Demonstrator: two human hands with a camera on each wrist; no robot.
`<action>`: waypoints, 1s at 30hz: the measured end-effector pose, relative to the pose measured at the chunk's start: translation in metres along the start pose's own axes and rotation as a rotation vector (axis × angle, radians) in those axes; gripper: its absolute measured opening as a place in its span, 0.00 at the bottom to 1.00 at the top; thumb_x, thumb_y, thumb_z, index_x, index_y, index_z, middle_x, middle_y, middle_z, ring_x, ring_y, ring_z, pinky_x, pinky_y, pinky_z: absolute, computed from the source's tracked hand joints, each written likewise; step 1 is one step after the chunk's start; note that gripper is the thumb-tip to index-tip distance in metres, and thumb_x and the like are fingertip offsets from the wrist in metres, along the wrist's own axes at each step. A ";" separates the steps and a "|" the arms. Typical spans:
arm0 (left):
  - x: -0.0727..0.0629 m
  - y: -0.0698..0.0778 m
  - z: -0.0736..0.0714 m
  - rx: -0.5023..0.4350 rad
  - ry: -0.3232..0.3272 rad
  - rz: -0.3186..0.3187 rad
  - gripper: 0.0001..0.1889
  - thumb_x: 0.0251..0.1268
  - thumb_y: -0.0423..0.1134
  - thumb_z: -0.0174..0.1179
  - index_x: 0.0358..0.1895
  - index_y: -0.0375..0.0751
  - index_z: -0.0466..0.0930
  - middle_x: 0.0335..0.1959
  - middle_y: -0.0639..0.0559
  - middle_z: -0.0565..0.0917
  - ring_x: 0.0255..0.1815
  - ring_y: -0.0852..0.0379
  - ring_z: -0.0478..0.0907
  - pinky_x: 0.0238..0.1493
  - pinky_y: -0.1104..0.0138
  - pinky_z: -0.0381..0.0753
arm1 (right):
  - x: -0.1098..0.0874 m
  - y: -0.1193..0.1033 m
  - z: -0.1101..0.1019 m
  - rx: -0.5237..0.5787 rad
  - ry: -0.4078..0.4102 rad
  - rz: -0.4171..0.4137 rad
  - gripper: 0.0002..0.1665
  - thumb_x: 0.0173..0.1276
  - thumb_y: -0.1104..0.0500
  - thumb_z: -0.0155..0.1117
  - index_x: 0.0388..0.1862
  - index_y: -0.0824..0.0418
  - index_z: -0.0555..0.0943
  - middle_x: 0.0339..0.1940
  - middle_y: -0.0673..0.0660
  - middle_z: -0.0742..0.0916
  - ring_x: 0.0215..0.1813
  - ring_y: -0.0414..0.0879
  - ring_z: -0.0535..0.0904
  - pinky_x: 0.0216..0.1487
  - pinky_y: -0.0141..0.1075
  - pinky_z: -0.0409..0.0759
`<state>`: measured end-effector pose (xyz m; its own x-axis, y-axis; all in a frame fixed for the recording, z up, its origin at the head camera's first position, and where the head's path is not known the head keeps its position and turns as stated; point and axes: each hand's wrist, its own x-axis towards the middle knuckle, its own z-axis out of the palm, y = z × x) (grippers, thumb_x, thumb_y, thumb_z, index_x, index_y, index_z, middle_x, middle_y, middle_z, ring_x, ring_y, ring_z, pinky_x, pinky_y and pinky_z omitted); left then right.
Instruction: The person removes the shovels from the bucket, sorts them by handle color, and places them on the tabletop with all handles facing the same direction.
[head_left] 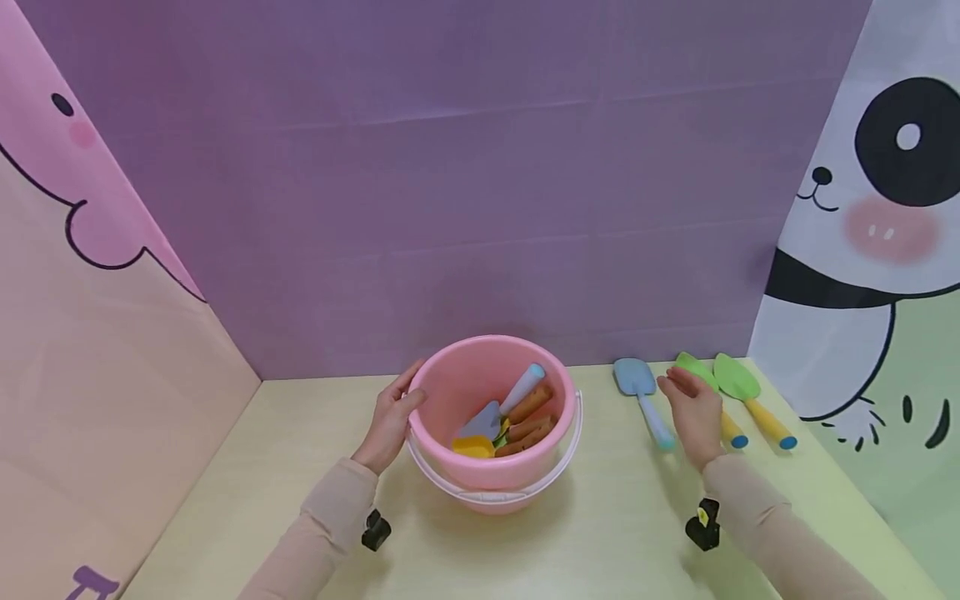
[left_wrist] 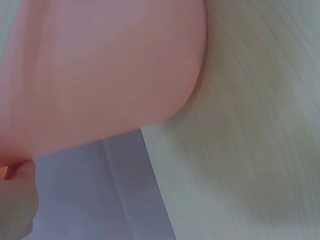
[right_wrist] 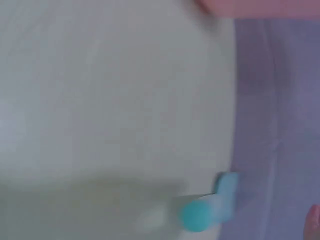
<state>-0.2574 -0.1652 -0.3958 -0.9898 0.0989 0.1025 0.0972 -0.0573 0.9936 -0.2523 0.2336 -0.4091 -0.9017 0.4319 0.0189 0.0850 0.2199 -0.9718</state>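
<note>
A pink bucket point(head_left: 480, 473) sits near the middle of the table, its white carrying handle point(head_left: 498, 497) hanging down the near side. My left hand point(head_left: 390, 421) grips the bucket's left rim, thumb over the edge; in the left wrist view the bucket wall point(left_wrist: 110, 65) fills the upper left. Inside lie a blue-grey shovel blade point(head_left: 482, 422), a light blue handle point(head_left: 522, 388), several brown handles point(head_left: 529, 403) and a yellow piece point(head_left: 472, 447). My right hand point(head_left: 693, 417) holds nothing, its fingers loosely bent, between a blue shovel point(head_left: 635, 377) and two green shovels point(head_left: 737, 377).
The pale table point(head_left: 315, 450) meets a purple backdrop point(head_left: 480, 183) at the back. A pink cartoon panel point(head_left: 97, 192) stands on the left and a panda panel point(head_left: 840, 350) on the right. The green shovels have yellow handles with blue ends.
</note>
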 end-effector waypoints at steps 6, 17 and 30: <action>0.000 -0.002 -0.001 0.011 0.011 0.000 0.29 0.61 0.30 0.44 0.69 0.39 0.57 0.70 0.46 0.60 0.65 0.51 0.62 0.55 0.73 0.72 | -0.006 -0.053 -0.002 0.091 -0.031 -0.138 0.20 0.64 0.54 0.59 0.53 0.59 0.77 0.34 0.30 0.80 0.40 0.23 0.74 0.44 0.16 0.70; 0.001 0.000 0.000 0.012 0.007 0.012 0.29 0.61 0.30 0.44 0.69 0.37 0.57 0.69 0.44 0.60 0.65 0.50 0.61 0.53 0.76 0.72 | -0.017 -0.115 -0.008 0.035 -0.231 -0.425 0.19 0.62 0.54 0.61 0.48 0.64 0.79 0.35 0.32 0.82 0.41 0.27 0.78 0.43 0.18 0.73; 0.001 -0.002 -0.001 -0.005 0.005 0.007 0.29 0.61 0.30 0.45 0.69 0.40 0.58 0.69 0.46 0.61 0.60 0.54 0.66 0.56 0.67 0.73 | -0.032 -0.122 0.016 -0.294 -0.555 -0.569 0.16 0.63 0.61 0.60 0.49 0.66 0.79 0.46 0.62 0.84 0.45 0.45 0.81 0.44 0.31 0.79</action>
<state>-0.2585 -0.1656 -0.3973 -0.9896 0.0932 0.1093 0.1037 -0.0626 0.9926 -0.2403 0.1790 -0.2946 -0.9112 -0.2885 0.2941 -0.4074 0.5254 -0.7470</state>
